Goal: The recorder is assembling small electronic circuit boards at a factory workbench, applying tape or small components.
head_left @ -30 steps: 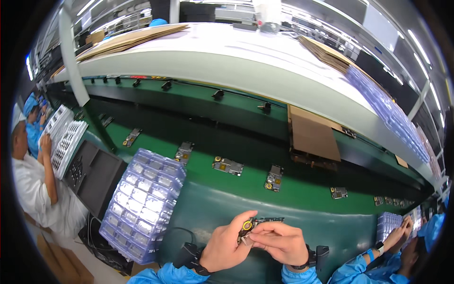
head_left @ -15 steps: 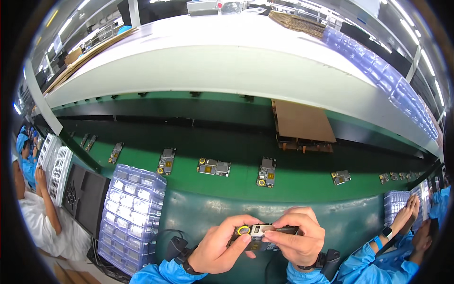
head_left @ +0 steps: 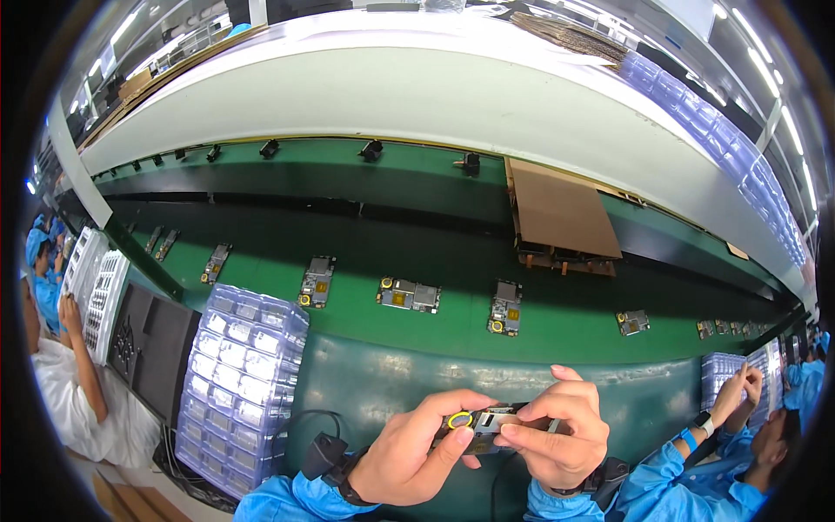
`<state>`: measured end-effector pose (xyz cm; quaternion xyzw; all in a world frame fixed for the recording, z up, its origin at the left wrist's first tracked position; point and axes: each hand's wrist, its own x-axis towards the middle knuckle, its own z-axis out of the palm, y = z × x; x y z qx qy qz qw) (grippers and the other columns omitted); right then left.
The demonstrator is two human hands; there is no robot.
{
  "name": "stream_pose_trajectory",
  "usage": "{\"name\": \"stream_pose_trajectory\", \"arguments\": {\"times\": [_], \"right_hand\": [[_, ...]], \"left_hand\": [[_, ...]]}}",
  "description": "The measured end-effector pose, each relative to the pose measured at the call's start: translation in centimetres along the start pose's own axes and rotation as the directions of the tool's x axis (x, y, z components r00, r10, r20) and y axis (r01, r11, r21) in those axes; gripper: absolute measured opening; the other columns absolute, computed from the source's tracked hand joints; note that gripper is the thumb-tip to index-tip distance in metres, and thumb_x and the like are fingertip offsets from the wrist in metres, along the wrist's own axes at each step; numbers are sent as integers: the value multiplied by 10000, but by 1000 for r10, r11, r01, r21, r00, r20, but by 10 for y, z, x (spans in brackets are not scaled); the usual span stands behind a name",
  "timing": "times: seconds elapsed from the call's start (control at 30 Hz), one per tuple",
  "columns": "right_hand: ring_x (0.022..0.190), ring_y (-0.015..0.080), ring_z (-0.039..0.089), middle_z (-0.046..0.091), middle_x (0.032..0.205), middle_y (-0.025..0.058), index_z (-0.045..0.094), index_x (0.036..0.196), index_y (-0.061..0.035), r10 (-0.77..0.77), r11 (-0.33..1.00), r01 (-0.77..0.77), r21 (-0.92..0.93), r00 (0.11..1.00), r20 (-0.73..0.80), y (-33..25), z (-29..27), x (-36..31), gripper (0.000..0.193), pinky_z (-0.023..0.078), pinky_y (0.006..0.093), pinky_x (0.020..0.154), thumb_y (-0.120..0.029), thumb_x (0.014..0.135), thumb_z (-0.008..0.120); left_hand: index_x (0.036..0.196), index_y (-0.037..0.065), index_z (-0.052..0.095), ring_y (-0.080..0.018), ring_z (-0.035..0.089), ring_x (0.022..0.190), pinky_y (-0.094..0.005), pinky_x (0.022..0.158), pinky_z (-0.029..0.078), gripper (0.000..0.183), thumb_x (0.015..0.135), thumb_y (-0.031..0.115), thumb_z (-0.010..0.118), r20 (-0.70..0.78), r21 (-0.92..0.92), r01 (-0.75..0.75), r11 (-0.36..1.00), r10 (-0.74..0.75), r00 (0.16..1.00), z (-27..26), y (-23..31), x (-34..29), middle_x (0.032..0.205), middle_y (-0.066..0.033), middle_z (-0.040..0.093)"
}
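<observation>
Low in the middle, my left hand (head_left: pixel 407 455) pinches the left end of a small circuit board (head_left: pixel 480 444) between thumb and fingers. A bright yellow ring (head_left: pixel 460 420) sits on the board beside my left thumb. My right hand (head_left: pixel 561 432) is closed at the board's other end, thumb and forefinger on a silver metal plate (head_left: pixel 492 423) along its upper edge. Fingers hide much of the board, and I cannot tell whether the plate is fixed to it. Both hands are above the dark green mat (head_left: pixel 383 370).
Several circuit boards, such as one (head_left: pixel 506 306) ahead, lie along a green strip (head_left: pixel 452 335). Stacked clear plastic trays (head_left: pixel 243 383) stand left. A cardboard box (head_left: pixel 564 209) sits beneath the white shelf (head_left: pixel 365 87). Co-workers' arms (head_left: pixel 696 435) are at right and left.
My view has shifted, showing more black fittings under the shelf. My hands and the board appear slightly farther right, with the grip much the same. The boards on the strip also appear farther right.
</observation>
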<state>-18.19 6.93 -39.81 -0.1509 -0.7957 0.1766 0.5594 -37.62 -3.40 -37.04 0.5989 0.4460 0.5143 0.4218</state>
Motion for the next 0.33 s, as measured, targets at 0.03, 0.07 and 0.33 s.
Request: {"name": "stream_pose_trajectory", "arguments": {"times": [0.03,0.07,0.33], "right_hand": [[917,151,619,703,988,-61,839,995,-264,-5,1000,5,4,1000,-2,0,1,0,389,501,486,1042,-134,642,940],[917,151,619,703,988,-61,839,995,-264,-5,1000,5,4,1000,-2,0,0,0,389,501,486,1042,-134,642,940],[939,153,613,708,1012,-54,838,1024,-254,-20,1000,20,23,1000,13,2,4,-3,378,500,488,1046,-135,676,930]], "left_hand": [[1405,-4,411,-274,678,1148,-362,807,654,348,1077,74,493,0,0,0,1000,0,1000,0,1,0,1375,-258,581],[1403,-8,415,-273,683,1139,-360,804,655,346,1076,74,495,-4,15,-6,1000,6,1000,0,1,-1,1369,-259,587],[1408,-45,456,-228,749,955,-318,755,636,365,1064,57,523,-69,28,-45,999,47,997,2,1,-2,1260,-181,669]]}}
